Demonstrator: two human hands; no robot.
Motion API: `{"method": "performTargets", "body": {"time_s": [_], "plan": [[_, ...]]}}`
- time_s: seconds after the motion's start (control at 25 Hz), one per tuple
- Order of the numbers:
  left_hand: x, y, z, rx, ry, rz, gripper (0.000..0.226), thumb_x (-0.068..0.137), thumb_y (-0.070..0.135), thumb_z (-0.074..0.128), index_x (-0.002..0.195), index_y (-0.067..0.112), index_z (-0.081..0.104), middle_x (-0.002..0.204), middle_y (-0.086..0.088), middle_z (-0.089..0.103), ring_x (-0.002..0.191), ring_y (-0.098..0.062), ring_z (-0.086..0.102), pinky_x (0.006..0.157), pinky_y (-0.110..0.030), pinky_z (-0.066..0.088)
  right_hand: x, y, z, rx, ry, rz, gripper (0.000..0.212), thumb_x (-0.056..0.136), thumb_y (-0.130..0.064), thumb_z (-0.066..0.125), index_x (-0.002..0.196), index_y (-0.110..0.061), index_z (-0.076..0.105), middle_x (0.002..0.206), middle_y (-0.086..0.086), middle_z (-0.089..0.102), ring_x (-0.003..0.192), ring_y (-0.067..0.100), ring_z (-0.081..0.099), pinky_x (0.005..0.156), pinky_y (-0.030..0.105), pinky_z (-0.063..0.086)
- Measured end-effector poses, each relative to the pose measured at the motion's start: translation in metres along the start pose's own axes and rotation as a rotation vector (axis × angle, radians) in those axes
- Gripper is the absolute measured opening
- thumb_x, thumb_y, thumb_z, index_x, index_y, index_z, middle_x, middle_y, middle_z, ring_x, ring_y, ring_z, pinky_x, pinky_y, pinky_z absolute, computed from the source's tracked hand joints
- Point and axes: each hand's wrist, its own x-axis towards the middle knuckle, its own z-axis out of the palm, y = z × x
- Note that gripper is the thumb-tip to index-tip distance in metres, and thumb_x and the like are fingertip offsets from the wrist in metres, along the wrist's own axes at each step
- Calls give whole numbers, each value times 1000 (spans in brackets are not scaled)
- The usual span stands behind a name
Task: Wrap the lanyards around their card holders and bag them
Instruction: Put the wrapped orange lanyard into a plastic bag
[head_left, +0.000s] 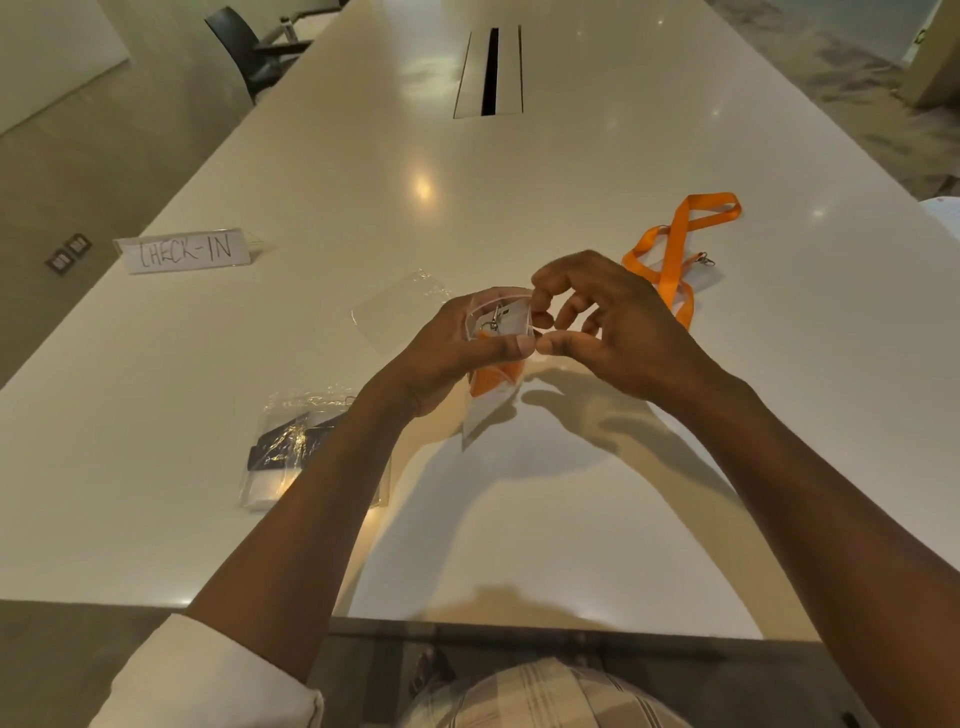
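Lanyard in hand (493, 376): orange, wound round its card holder, sitting inside a small clear bag (498, 322) I hold above the tabletop (571, 493), centre of view.
Left hand (462, 353): curled round the bag, thumb across its front, so the wrap cannot spring loose.
Right hand (602, 322): fingertips pinching the bag's mouth, I judge to press it closed.
Loose lanyard (675, 249): orange, unwrapped, far right, waiting its turn.
Spare bag (400, 306): clear, flat, just beyond my left hand, within reach.
Finished bag (296, 447): dark lanyard inside, near left, set aside.
Sign (182, 250): "CHECK-IN", far left.
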Motion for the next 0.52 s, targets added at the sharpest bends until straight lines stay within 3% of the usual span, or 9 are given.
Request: {"method": "performTargets", "body": {"time_s": [0.08, 0.16, 0.32, 0.44, 0.52], "plan": [[0, -1, -2, -18, -12, -17, 70, 62, 47, 73, 125, 19, 61, 114, -3, 69, 111, -24, 64, 97, -41, 53, -2, -2, 3, -54, 37, -83, 42, 75, -19, 82, 111, -24, 62, 127, -4, 54, 87, 13, 61, 61, 22, 51], [-1, -2, -4, -63, -57, -8, 65, 66, 43, 71, 124, 16, 61, 115, -8, 68, 109, -25, 64, 95, -40, 52, -2, -1, 5, -119, 49, -123, 28, 79, -21, 79, 104, -23, 67, 131, -2, 53, 93, 13, 59, 66, 21, 50], [-5, 2, -4, -125, -116, 3, 51, 73, 38, 69, 120, 19, 64, 109, -6, 72, 104, -23, 68, 87, -34, 54, 0, 0, 6, -129, 90, -133, 5, 85, -12, 71, 88, -12, 67, 116, 3, 60, 97, 15, 59, 72, 16, 44], [-7, 0, -5, -96, -14, 13, 43, 82, 28, 72, 122, 15, 66, 111, -8, 72, 103, -23, 69, 84, -36, 56, -1, 0, 3, -135, 110, -121, 3, 88, -8, 63, 89, -10, 61, 110, 5, 62, 98, 15, 58, 76, 9, 38], [-8, -2, -6, -73, 71, 18, 30, 87, 26, 69, 116, 18, 70, 107, -10, 73, 99, -27, 69, 87, -48, 58, -1, 0, 0, -130, 116, -86, 3, 89, -12, 60, 90, -14, 59, 108, 5, 64, 97, 15, 58, 75, 11, 40]]}}
